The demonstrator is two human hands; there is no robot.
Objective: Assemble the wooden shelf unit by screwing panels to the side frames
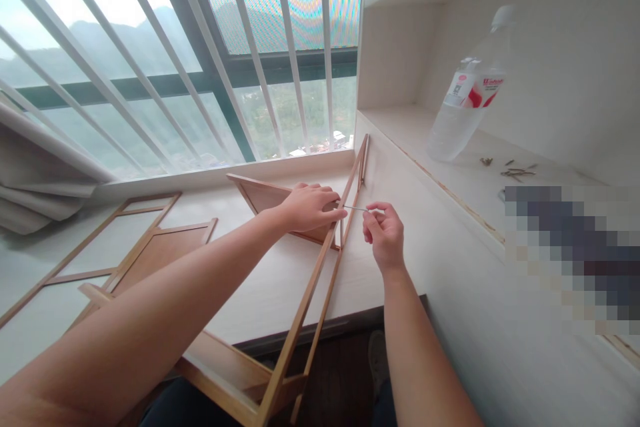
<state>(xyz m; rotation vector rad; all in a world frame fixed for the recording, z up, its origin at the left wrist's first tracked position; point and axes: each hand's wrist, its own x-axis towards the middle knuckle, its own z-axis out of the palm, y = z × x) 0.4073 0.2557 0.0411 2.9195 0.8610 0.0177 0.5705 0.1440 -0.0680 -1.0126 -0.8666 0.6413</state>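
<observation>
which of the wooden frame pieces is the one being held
The long ladder-like wooden frame leaning from the person's lap up to the window sill: the left hand grips its rail. The other frames lie flat, untouched, on the desk to the left.

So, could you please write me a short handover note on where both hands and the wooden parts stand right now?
Left hand: gripping the wooden frame where it leans over a wooden panel on the desk.
Right hand: pinching a thin metal tool whose tip meets the frame.
More frames lie flat on the left. Screws and a water bottle sit on the shelf.
How far the joint is fastened cannot be seen.
</observation>
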